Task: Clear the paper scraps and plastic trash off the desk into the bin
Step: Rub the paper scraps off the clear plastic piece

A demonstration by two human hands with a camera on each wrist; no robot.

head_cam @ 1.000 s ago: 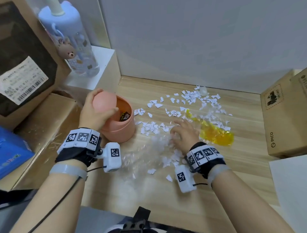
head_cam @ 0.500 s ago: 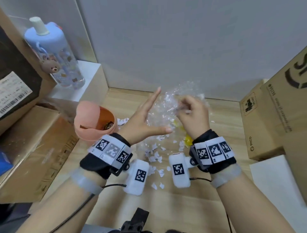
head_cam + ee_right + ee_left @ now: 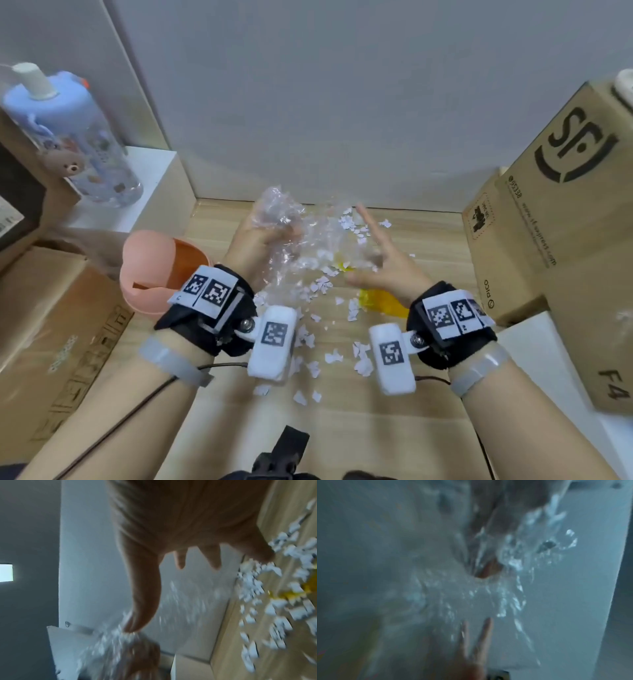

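clear plastic point(image 3: 281, 219) passed to left hand point(image 3: 253, 243), now gripping; right hand point(image 3: 380, 263) released, fingers spread.

Head view downward; wrist views close, sharing clear plastic point(image 3: 294, 240).

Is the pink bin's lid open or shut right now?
Open. The pink bin has its lid tipped up at the back, showing the orange inside. The head view doesn't show how full it is.

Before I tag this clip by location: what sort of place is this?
Probably a home or office desk corner used for storage: a wooden desk against a wall, shipping boxes on both sides, a small pink bin.
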